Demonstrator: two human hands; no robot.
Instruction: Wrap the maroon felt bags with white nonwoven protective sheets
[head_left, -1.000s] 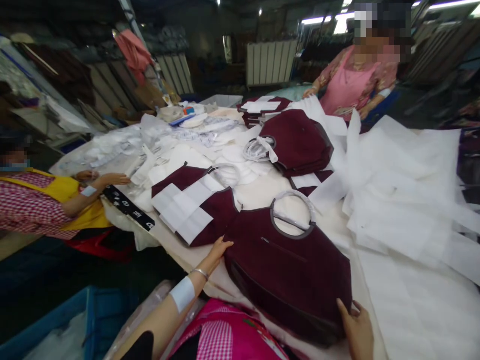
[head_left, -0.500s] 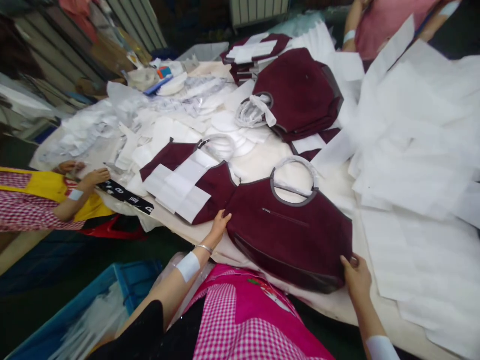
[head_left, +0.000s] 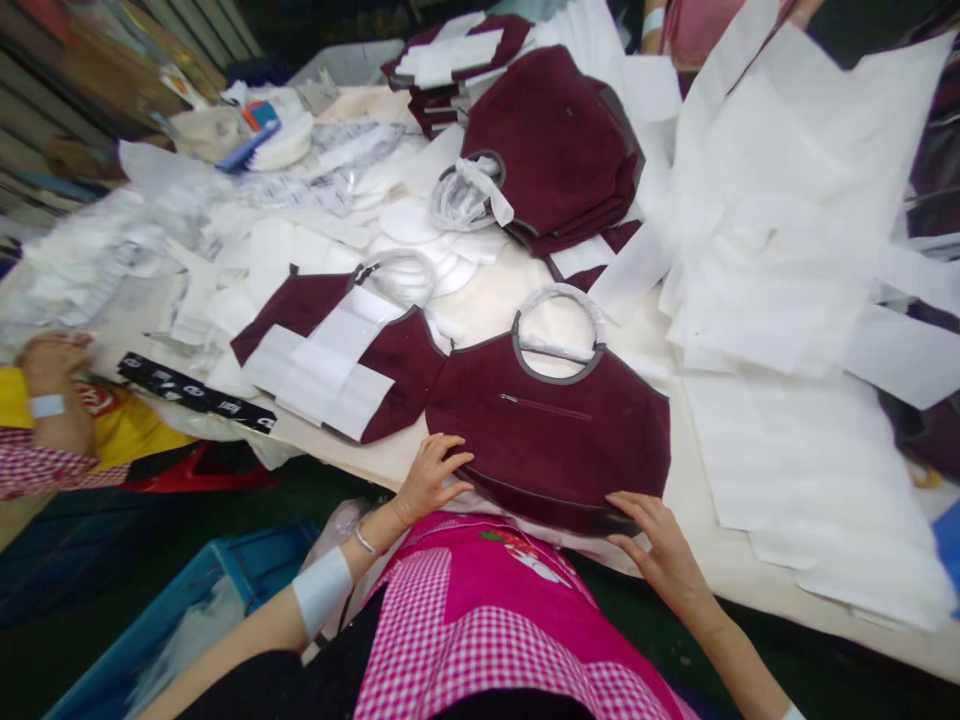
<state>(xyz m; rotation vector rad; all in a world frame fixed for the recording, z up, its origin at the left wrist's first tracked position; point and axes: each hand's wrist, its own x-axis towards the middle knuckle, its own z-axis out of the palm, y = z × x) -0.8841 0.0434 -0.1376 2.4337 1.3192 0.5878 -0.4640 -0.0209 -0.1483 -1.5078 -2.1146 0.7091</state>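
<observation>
Burgundy handbag lies flat along the near edge of the table. Left hand and right hand touch its lower border, fingers loosely spread; whether they pinch it, one cannot tell. It might slip off if pulled too far nearward. Below, a blue crate contains whitish plastic.

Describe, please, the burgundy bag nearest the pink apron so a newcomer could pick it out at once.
Find the cream table, then its near edge by the pink apron. The burgundy bag lies there, its pale ring handle on the far side. Unlike the bag to its left, partly covered by white sheets, its front is uncovered, showing a zip.
</observation>
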